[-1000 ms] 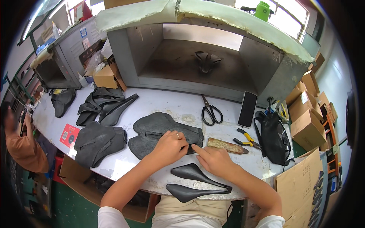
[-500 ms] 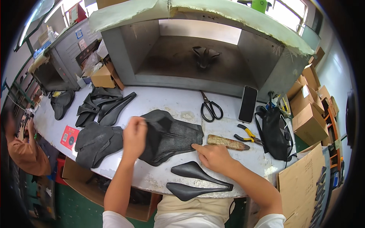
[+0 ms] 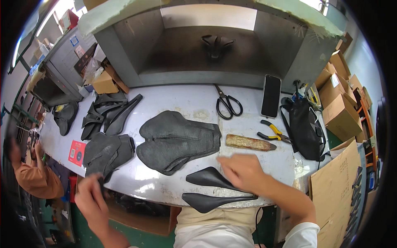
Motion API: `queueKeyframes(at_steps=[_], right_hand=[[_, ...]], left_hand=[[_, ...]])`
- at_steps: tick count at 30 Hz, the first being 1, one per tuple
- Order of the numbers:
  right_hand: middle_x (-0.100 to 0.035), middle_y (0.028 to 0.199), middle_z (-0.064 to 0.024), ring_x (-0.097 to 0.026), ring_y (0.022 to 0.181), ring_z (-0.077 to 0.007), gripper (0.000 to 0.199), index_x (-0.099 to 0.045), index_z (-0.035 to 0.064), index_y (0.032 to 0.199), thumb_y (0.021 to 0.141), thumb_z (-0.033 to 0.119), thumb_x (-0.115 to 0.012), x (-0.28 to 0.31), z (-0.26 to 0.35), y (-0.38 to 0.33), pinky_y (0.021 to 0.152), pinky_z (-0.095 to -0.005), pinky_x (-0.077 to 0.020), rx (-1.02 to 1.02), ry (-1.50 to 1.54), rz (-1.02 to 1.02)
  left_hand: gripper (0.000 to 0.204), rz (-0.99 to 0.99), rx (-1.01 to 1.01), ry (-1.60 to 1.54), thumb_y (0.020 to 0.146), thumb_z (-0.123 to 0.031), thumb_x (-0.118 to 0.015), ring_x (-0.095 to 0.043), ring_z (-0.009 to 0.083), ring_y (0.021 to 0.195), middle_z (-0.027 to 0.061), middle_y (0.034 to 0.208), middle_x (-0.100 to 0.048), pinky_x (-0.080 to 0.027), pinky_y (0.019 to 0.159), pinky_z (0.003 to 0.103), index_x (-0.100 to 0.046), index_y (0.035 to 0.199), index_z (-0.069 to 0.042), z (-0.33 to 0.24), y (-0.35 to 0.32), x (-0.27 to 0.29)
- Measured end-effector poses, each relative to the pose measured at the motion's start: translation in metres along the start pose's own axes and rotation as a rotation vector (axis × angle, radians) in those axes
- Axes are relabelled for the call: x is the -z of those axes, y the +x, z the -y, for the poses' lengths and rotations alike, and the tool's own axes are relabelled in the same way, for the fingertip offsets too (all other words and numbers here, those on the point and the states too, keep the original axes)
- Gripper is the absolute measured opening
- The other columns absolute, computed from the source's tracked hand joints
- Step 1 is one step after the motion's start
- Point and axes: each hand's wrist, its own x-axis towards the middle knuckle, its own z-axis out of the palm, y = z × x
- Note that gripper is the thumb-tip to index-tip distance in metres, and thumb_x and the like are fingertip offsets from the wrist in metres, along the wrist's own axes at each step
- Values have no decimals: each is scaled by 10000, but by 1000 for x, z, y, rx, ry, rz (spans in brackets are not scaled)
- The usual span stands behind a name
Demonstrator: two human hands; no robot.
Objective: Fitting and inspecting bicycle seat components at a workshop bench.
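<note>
A stack of dark grey, saddle-shaped cover pieces [image 3: 178,142] lies flat mid-table, its two rounded lobes to the left. My left hand [image 3: 93,202] is over the front left edge, blurred, its fingers pinched together. Something dark shows at its fingertips, too unclear to name. Just behind it is a second pile of dark cover pieces [image 3: 109,153]. My right hand [image 3: 244,171] hovers by the stack's right front corner, fingers loosely bent and holding nothing visible. Below and left of it lie two glossy black, narrow tapered pieces [image 3: 209,177], wide ends leftward.
Behind the right hand are a worn wooden-looking tool [image 3: 248,142], yellow-black pliers [image 3: 275,132], black scissors [image 3: 228,105], a phone [image 3: 271,97] and a black bag [image 3: 306,130]. A grey metal box [image 3: 190,78] stands at the back. Another person [image 3: 39,177] works at far left.
My left hand has moved left and nearer, off the stack, whose raised dark flap is no longer there. My right hand has drawn back from the stack's edge. The view has shifted slightly.
</note>
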Motion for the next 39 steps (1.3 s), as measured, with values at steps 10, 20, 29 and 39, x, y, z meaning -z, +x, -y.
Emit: queueKeyframes(at_steps=[10,20,29,39], right_hand=[[-590,800,-88,-577,593,-237,192,-599,28,798,801,167,-731,18,85,-54,494,-354,-429,27,477,175],[-545,514,-106,-522,399,-261,321,-566,14,596,756,188,-783,87,84,-122,380,-346,-386,-351,1286,-138],[-569,548,-104,-524,413,-192,379,-542,33,589,884,216,-693,93,83,-132,406,-319,-406,-143,1232,-343],[-524,504,-24,-514,462,-59,305,-562,-6,620,820,93,-770,43,37,-146,416,-249,-336,-1132,493,-247]], left_hand=[[172,813,-318,-994,842,-125,-693,-540,256,433,90,556,-519,-410,420,389,-606,978,-66,-150,-30,-17],[308,1324,259,-2036,830,-84,-680,-614,257,973,136,1005,-676,-484,801,359,-584,1121,-49,-147,-86,-116],[317,855,215,-1739,850,-186,-696,-667,290,753,148,872,-682,-528,647,404,-623,1101,-6,-184,-62,-77],[811,591,270,-907,592,11,-776,-555,84,789,52,971,-576,-423,663,161,-514,1359,53,-152,-34,-109]])
